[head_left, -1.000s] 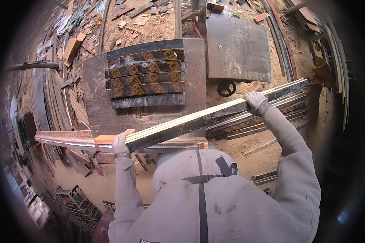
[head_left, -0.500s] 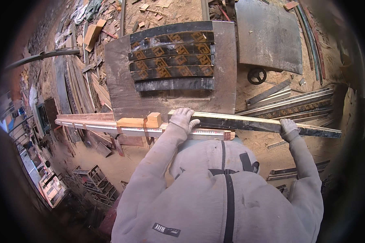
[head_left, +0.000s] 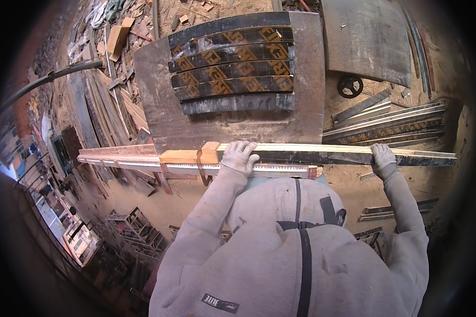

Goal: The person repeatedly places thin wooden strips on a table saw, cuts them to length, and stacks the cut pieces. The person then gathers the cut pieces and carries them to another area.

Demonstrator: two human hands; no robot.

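A bundle of long plywood strips (head_left: 312,154), dark on the side and pale along the top edges, lies crosswise in front of me. My left hand (head_left: 239,157), in a grey glove, grips it near its left end, fingers over the top and thumb at the near side. Farther along, my right hand (head_left: 384,159) is closed over the strips from above. The left end of the bundle butts against a wooden block (head_left: 210,152) beside my left hand. A measuring scale (head_left: 280,169) runs along the near side, below the strips; my palms hide parts of them.
Beyond the strips, several curved dark panels (head_left: 232,63) lie on a metal tabletop (head_left: 309,79). Another metal table (head_left: 367,39) with a black handwheel (head_left: 350,86) stands to the right. Stacked strips (head_left: 396,124) lie below it. A long wooden rail (head_left: 121,153) extends leftward.
The strip bundle has come left against the wooden block, closing the small gap between them. Its right end has risen, so it lies more level. Both hands keep their hold; the view has shifted slightly.
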